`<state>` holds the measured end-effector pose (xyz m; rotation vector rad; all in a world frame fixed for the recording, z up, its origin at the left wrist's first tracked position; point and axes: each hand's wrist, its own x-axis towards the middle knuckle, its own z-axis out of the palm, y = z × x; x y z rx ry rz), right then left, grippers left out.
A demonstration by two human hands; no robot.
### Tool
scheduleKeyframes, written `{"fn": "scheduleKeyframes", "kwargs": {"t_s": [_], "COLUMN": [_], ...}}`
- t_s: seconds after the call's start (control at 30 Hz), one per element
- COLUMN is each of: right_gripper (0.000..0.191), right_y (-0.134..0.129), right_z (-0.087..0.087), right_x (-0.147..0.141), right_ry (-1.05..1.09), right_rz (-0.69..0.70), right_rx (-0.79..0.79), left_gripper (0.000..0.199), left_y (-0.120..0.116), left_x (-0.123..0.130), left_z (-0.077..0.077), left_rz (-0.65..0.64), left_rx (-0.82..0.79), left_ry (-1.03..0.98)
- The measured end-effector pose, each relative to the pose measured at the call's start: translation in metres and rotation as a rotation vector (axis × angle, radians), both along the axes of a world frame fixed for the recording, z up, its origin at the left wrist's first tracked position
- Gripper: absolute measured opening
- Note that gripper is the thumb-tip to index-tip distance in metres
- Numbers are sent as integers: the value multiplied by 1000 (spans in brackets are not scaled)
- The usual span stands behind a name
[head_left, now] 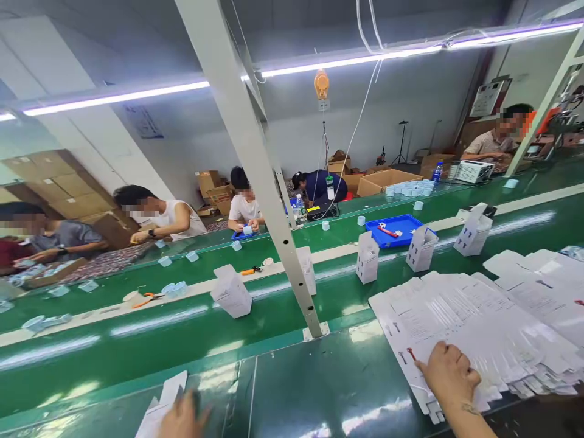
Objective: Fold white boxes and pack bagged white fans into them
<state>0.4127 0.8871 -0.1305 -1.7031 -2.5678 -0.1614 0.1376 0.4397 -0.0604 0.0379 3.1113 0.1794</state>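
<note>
My left hand (180,417) is at the bottom edge, smeared by motion. Right behind it, a white carton (166,392) with raised flaps is partly hidden by the hand; whether the fingers grip it I cannot tell. My right hand (449,377) rests on top of a stack of flat white printed cartons (456,316), thumb apart from the bent fingers. Small wrench pictures are printed on the cartons near the thumb. A second pile of flat cartons (542,292) lies to its right.
A white metal post (260,164) stands at the bench edge. Beyond it, the green conveyor (177,328) carries upright cartons (231,291). A blue tray (396,231) holds a red tool. Light-blue cups (173,289) and orange-handled pliers (148,299) sit farther back. Several people work across the line.
</note>
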Motion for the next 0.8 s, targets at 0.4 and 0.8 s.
{"fn": "scheduleKeyframes", "kwargs": {"t_s": [0.4,0.8], "right_gripper": [22,85], "right_y": [21,58], "right_z": [11,154], "right_x": [-8,-50], "right_ry": [363,1129], "right_rz": [125,122], "right_rx": [-734,-1731], "left_gripper": [159,91], "left_y": [325,305], "left_x": [154,141], "left_z": [-50,76], "left_rz": [-822,-1050], "left_rx": [341,484], "left_ry": [-1006,-586]}}
